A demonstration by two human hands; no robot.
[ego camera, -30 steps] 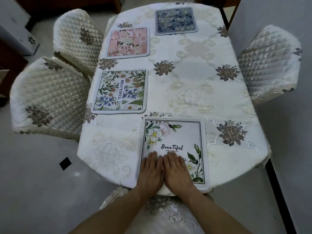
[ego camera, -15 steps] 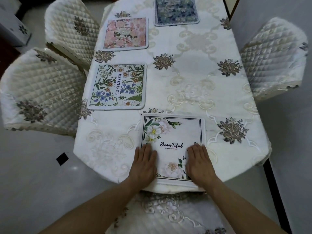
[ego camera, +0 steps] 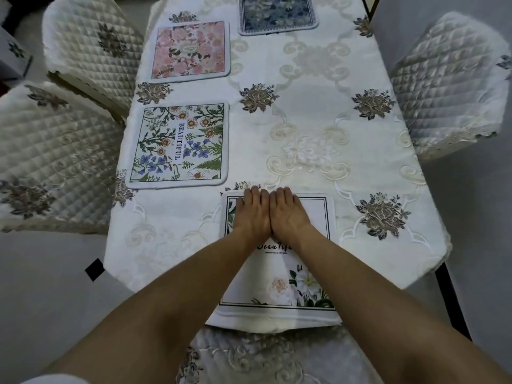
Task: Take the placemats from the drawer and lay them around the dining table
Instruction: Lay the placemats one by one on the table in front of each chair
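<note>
"While both hands are pressed on that mat, how much of the table would you say is laid?"

"Most of it, I'd judge. The left hand and right hand lie flat side by side, touching, fingers straight. They grasp nothing and only press on the white placemat, fingertips at its far edge. It lies right under them, its near edge at the table's rim."

"And the others?"

"Just beyond the hands and to their left lies the green wildflower placemat. Farther on the same side is the pink placemat, and well ahead, at the far end, the blue placemat."

"So four down. What's left?"

"To the right of the hands the tablecloth shows no mat, though a quilted chair stands on that side. That place looks unserved."

"Any mats waiting?"

"None that I can see, and the drawer isn't in view. This one looks placed and is being smoothed. The right side would need another fetched."
</note>
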